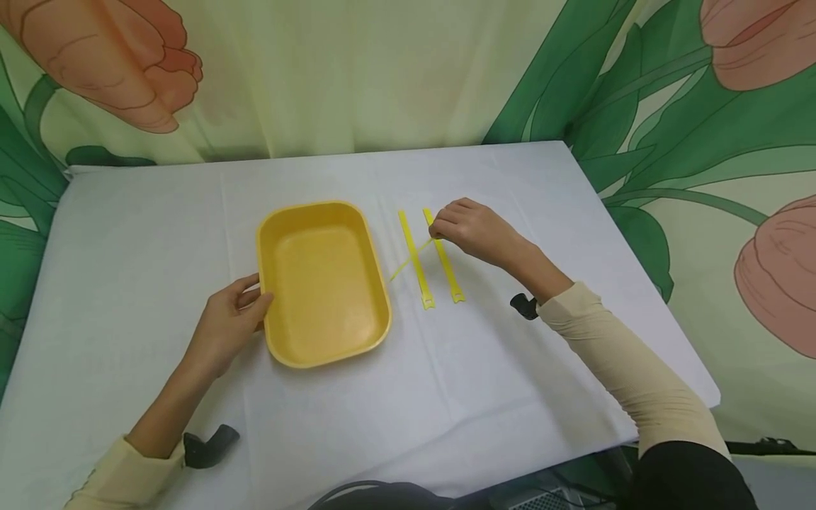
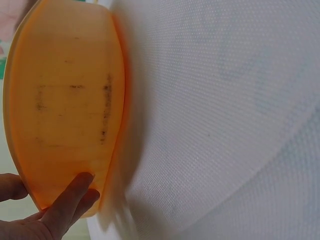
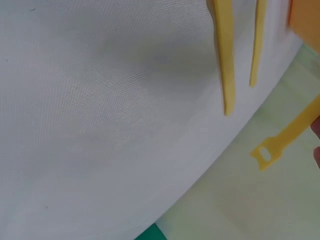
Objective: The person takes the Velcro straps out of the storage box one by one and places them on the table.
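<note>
My left hand (image 1: pixel 223 326) grips the left edge of a yellow plastic tray (image 1: pixel 321 283), thumb over the rim and fingers underneath. In the left wrist view the tray's scuffed underside (image 2: pixel 70 100) shows, so this side is tilted up off the cloth. My right hand (image 1: pixel 478 230) pinches a yellow hook-and-loop cable tie (image 3: pixel 300 122), whose slotted end hangs free in the right wrist view. Two more such ties, one nearer the tray (image 1: pixel 414 258) and one farther right (image 1: pixel 448 269), lie side by side on the table. Only fingertips of the right hand show in its wrist view.
A white cloth covers the table (image 1: pixel 510 389). Behind and to the right hangs a curtain (image 1: pixel 382 78) with large flowers and leaves. Black wrist mounts (image 1: pixel 210 446) are strapped near both sleeves. Dark equipment and a cable (image 1: pixel 542 489) lie below the front edge.
</note>
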The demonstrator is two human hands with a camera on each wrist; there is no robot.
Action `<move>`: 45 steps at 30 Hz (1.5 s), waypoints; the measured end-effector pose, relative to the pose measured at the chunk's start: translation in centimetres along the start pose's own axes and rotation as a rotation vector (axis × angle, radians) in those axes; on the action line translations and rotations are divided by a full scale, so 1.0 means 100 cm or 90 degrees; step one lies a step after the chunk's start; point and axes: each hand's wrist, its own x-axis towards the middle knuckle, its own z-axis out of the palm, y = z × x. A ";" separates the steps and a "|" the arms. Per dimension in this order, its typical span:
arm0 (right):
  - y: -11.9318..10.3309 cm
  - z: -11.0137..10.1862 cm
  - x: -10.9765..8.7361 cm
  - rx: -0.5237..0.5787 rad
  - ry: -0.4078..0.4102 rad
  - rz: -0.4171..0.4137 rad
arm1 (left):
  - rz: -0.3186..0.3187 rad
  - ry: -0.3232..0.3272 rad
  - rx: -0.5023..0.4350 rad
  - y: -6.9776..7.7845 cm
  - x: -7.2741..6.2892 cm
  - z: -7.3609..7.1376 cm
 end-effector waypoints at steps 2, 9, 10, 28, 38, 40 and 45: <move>0.001 0.000 -0.002 -0.001 0.003 0.002 | 0.000 0.001 0.006 0.000 0.000 0.000; 0.002 -0.001 -0.005 0.005 -0.005 0.011 | -0.003 -0.003 0.003 0.000 0.001 0.000; 0.002 -0.001 -0.005 0.006 -0.006 0.012 | -0.004 -0.002 0.002 0.000 0.002 0.000; 0.004 0.000 -0.014 0.006 0.015 0.016 | -0.004 -0.002 -0.009 0.001 0.002 -0.001; 0.005 0.000 -0.015 0.010 0.008 0.033 | -0.007 -0.003 -0.009 0.000 0.001 -0.001; 0.005 0.001 -0.015 0.010 0.005 0.036 | -0.006 -0.004 -0.010 0.000 0.001 -0.001; 0.005 0.002 -0.017 0.014 0.001 0.038 | -0.003 -0.005 -0.010 0.001 0.000 -0.001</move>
